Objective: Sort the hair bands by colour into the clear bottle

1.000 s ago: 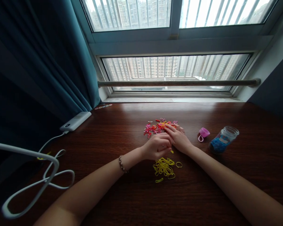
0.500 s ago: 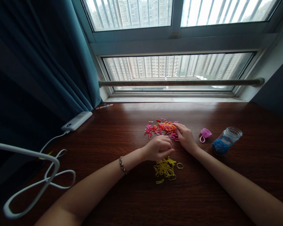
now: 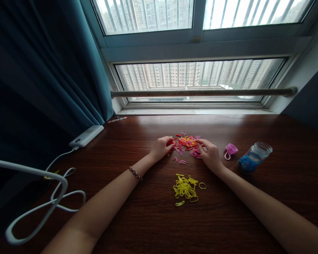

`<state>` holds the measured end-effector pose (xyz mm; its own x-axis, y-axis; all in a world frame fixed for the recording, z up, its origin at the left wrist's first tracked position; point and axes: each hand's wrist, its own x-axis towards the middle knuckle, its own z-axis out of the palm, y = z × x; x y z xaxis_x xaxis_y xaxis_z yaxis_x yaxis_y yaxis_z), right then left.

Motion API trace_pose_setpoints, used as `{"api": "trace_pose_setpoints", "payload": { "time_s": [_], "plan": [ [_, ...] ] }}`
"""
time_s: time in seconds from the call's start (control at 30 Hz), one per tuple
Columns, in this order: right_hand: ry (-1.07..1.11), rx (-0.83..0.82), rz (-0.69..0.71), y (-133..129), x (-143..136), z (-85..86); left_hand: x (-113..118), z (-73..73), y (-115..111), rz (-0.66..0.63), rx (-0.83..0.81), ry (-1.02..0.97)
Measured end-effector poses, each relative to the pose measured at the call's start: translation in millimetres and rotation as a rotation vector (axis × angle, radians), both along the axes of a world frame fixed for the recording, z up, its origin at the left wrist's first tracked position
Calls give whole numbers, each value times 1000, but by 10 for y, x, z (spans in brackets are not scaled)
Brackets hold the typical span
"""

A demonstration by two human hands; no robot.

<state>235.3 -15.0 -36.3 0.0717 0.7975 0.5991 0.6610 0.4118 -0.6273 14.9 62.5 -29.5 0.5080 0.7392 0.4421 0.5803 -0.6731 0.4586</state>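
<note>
A pile of small rubber bands (image 3: 187,142), pink, red and orange, lies on the brown table between my hands. My left hand (image 3: 160,148) is at its left edge, thumb and fingers curled closed around some reddish bands. On the pile's right side, my right hand (image 3: 210,154) has its fingertips and thumb close together among the bands; what they pinch, if anything, is too small to make out. Nearer to me is a separate heap of yellow rubber bands (image 3: 185,187), with one loose yellow ring (image 3: 202,185) beside it. A few pink bands (image 3: 182,162) lie between the two heaps.
Right of my right hand are a pink cap with a loop (image 3: 231,149) and a tilted clear jar (image 3: 255,157) with blue contents. At left, a white power bank (image 3: 87,136) and a looped white cable (image 3: 42,173) are beside the curtain (image 3: 76,70). A window rail (image 3: 201,93) runs behind the table.
My left hand has moved from above the yellow heap, away from me and leftward, to the left edge of the mixed pile. My right hand has hardly moved.
</note>
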Motion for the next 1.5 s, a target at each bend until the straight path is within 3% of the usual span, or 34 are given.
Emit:
{"api": "trace_pose_setpoints", "payload": {
  "time_s": [0.77, 1.03, 1.17, 1.4, 1.43, 1.5],
  "plan": [
    [15, 61, 32, -74, -32, 60, 18, -35, -4, -15, 20, -47],
    [57, 35, 38, -92, -32, 74, 9, 2, -9, 61, 72, -75],
    [56, 3, 185, -200, -124, 149, 12, 12, -12, 97, 102, -91],
    [-193, -137, 735, -493, -393, 274, 6, 16, -28, 109, 67, -168],
    [-216, -130, 726, -496, -396, 269, 7, 20, -34, 116, 58, -183],
    [-244, -81, 558, -453, -359, 239, 11, 31, -48, 115, 48, -209]
  ]
}}
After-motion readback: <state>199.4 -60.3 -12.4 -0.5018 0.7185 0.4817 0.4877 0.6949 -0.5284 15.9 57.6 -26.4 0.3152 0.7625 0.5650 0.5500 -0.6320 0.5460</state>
